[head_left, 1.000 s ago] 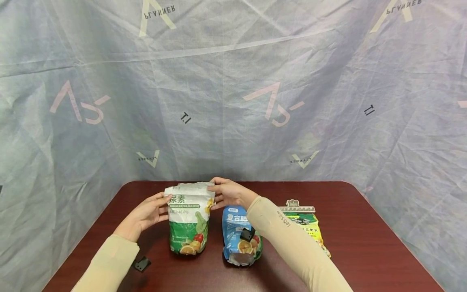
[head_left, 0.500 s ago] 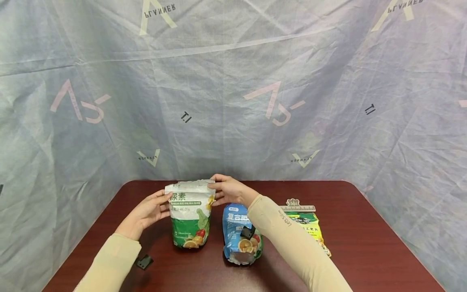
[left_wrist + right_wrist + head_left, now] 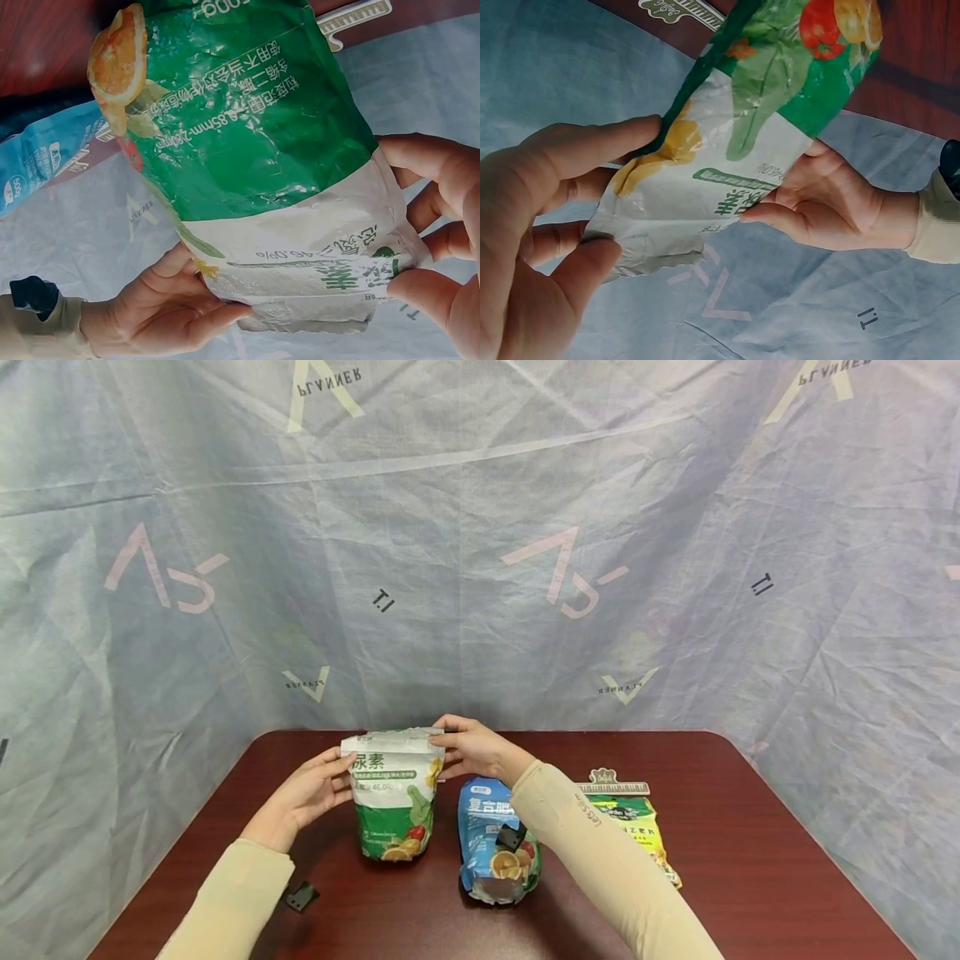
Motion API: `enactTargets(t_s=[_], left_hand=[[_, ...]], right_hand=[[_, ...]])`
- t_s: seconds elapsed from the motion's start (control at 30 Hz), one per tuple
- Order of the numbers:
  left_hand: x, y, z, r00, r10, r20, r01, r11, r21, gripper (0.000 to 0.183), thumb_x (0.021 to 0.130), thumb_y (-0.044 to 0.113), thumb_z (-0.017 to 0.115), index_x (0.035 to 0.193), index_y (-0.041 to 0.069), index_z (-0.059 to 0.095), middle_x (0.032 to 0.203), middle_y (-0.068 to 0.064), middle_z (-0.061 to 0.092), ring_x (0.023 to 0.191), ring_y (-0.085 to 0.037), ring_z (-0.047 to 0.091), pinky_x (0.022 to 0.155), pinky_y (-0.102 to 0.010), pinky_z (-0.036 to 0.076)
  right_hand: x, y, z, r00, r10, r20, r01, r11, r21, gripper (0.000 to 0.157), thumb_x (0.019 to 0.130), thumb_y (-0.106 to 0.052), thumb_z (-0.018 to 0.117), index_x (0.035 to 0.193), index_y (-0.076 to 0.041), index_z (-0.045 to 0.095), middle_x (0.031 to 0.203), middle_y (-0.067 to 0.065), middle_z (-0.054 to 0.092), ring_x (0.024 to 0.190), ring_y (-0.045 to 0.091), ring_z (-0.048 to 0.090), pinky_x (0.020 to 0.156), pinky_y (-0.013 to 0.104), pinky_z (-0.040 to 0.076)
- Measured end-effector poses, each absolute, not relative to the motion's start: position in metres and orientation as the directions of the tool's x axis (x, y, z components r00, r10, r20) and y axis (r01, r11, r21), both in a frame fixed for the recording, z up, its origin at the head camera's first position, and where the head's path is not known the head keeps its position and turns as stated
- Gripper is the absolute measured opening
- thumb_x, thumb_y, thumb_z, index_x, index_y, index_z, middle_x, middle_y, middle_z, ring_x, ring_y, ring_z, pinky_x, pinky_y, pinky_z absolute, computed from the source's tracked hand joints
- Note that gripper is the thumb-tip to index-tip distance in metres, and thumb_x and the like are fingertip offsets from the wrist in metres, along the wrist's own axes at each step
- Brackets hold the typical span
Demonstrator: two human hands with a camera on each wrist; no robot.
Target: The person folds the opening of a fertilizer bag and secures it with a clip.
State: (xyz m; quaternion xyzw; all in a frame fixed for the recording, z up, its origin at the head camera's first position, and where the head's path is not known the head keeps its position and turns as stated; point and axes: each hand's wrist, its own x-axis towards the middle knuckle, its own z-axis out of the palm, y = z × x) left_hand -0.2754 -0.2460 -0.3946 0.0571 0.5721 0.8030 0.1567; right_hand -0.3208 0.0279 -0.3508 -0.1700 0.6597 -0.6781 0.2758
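A white-and-green fertilizer bag [image 3: 393, 810], printed with vegetables and fruit, is held upright between my two hands at the left of the table. My left hand [image 3: 311, 789] pinches its upper left edge, thumb on the front and fingers behind, as the left wrist view shows up close. At the opposite upper corner my right hand [image 3: 476, 750] pinches the bag between thumb and fingers. The top strip of the bag is creased and uneven. Just right of it stands a blue fertilizer bag [image 3: 487, 835], under my right forearm's near side.
Farther right lies a yellow-and-green bag [image 3: 637, 822], partly behind my right sleeve, with a ruler-marked clip [image 3: 611, 788] along its top. Another pale clip [image 3: 356, 19] shows partly behind the held bag in the left wrist view. A grey cloth backdrop [image 3: 480, 568] rises behind the table [image 3: 720, 860].
The white-and-green bag has moved away toward the back and slightly right, its bottom shifting most. Both hands keep their grip and move slightly with it. The other bags stay put.
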Motion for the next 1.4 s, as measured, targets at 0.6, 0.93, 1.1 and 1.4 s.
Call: enactTargets(t_s=[0.6,0.93,1.1,1.4], left_hand=[[-0.275,-0.241,-0.397,-0.942,0.333,-0.031,-0.150,-0.336,0.930,0.013,0.097,0.013,0.045,0.103,0.018,0.056,0.097,0.000,0.062,0.089,-0.015,0.059,0.079,-0.033,0.047],[-0.274,-0.244,-0.399,-0.932,0.362,-0.017,-0.158,-0.365,0.917,0.018,0.098,0.012,0.041,0.105,0.018,0.056,0.099,0.001,0.062,0.092,-0.014,0.059,0.081,-0.033,0.047],[-0.273,-0.245,-0.401,-0.929,0.370,-0.009,-0.159,-0.375,0.913,0.020,0.099,0.010,0.040,0.104,0.019,0.057,0.100,0.001,0.062,0.093,-0.015,0.059,0.081,-0.033,0.047],[-0.272,-0.246,-0.401,-0.922,0.388,0.003,-0.161,-0.390,0.906,0.026,0.099,0.008,0.037,0.107,0.019,0.059,0.102,-0.001,0.062,0.095,-0.016,0.060,0.082,-0.034,0.047]], right_hand=[[-0.319,0.034,-0.352,-0.777,-0.620,-0.111,0.142,-0.001,-0.990,0.005,0.093,-0.010,0.052,0.091,-0.012,0.056,0.095,0.011,0.058,0.081,0.026,0.061,0.080,0.052,0.047],[-0.317,0.035,-0.353,-0.770,-0.630,-0.106,0.147,-0.013,-0.989,0.003,0.093,-0.010,0.052,0.090,-0.009,0.053,0.093,0.009,0.058,0.081,0.025,0.061,0.079,0.050,0.048],[-0.314,0.033,-0.351,-0.788,-0.609,-0.090,0.085,0.037,-0.996,0.011,0.093,-0.011,0.053,0.085,-0.007,0.047,0.085,0.009,0.053,0.076,0.023,0.059,0.082,0.052,0.046],[-0.307,0.034,-0.349,-0.837,-0.547,-0.020,-0.149,0.264,-0.953,0.018,0.091,-0.020,0.059,0.096,-0.005,0.050,0.086,0.009,0.052,0.079,0.025,0.057,0.073,0.037,0.052]])
